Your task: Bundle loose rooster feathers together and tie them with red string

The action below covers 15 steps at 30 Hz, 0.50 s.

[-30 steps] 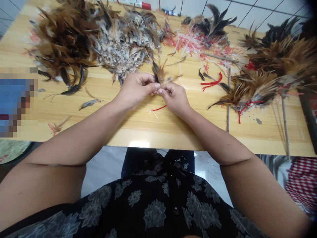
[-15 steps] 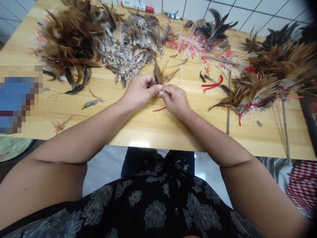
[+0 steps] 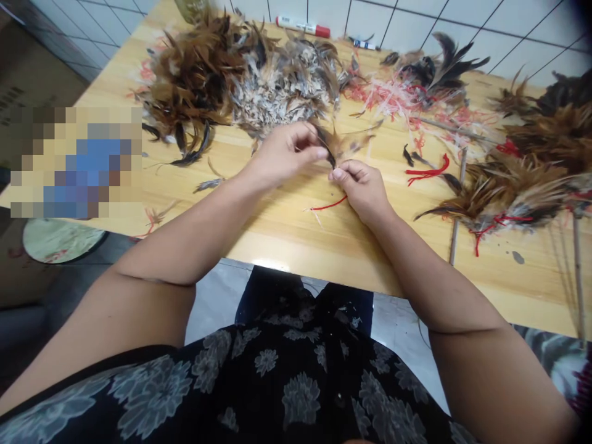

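Note:
A small bunch of brown feathers fans out above the middle of the table. My right hand pinches its lower end between thumb and fingertips. My left hand is curled at the left side of the bunch, its thumb and fingers around a dark feather; the exact grip is partly hidden. A red string with a pale end lies below the hands, running toward my right hand's fingers. Beyond my left hand is a heap of grey-white fluffy feathers.
Brown feathers are heaped at the back left. Red and white strings lie tangled at the back. Feather bundles tied with red string and thin sticks lie at the right. A red-capped marker is by the tiled wall. Something pixelated is at the left.
The view has swung left, so the table appears shifted to the right. My left fingertips, earlier against my right ones, have moved slightly apart from them. The feathers are now more spread.

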Tool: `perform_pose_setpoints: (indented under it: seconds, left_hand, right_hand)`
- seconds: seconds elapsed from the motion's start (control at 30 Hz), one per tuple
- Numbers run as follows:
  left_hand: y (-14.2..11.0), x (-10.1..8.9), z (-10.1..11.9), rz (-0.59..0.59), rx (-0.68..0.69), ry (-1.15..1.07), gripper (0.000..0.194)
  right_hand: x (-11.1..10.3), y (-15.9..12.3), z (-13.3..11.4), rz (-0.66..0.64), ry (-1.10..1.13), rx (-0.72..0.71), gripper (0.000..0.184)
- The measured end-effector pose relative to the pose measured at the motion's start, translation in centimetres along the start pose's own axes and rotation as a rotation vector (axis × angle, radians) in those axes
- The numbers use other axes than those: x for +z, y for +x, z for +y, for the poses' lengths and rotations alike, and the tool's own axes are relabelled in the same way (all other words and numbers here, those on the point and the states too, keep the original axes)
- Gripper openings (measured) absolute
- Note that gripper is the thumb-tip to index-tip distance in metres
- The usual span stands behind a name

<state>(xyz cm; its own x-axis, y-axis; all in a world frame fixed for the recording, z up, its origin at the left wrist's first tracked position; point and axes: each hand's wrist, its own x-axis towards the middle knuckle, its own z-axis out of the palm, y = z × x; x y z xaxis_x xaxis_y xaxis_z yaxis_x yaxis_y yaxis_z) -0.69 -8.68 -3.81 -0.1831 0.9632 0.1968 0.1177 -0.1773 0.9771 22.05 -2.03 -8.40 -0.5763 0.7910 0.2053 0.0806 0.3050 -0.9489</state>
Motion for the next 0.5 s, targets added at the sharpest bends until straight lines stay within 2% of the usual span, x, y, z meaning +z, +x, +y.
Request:
perform_pose_setpoints:
  seconds: [0.03, 0.07, 0.1, 0.2, 0.27, 0.37, 0.5]
  left_hand:
    - [0.2, -1.2, 0.9, 0.029, 0.023, 0.112, 0.035]
    - [0.4, -2.5, 1.7, 0.106, 0.048, 0.233, 0.033]
    - [0.6, -3.6, 2.4, 0.165, 0.026, 0.377, 0.035]
    - [0.9, -6.1, 3.7, 0.284, -0.197, 0.679, 0.052]
    - [0.8, -6.6, 3.8, 0.28, -0.266, 0.731, 0.057]
    - [0.6, -6.3, 3.4, 0.226, -0.285, 0.756, 0.056]
    - [0.4, -5.7, 3.4, 0.156, -0.374, 0.858, 0.043]
  right_hand:
    - [0.0, 0.0, 0.0, 0.006, 0.004, -0.005, 0.067]
    - [-0.1, 0.0, 0.0, 0.012, 0.009, -0.01, 0.067]
    - [-0.1, -0.1, 0.0, 0.019, 0.014, -0.014, 0.067]
    - [0.0, -0.1, 0.1, 0.046, 0.02, -0.014, 0.067]
    - [0.1, 0.0, 0.2, 0.062, 0.016, -0.008, 0.066]
    - [0.1, 0.0, 0.3, 0.07, 0.007, 0.0, 0.065]
    - [0.2, 0.0, 0.2, 0.068, -0.016, 0.004, 0.054]
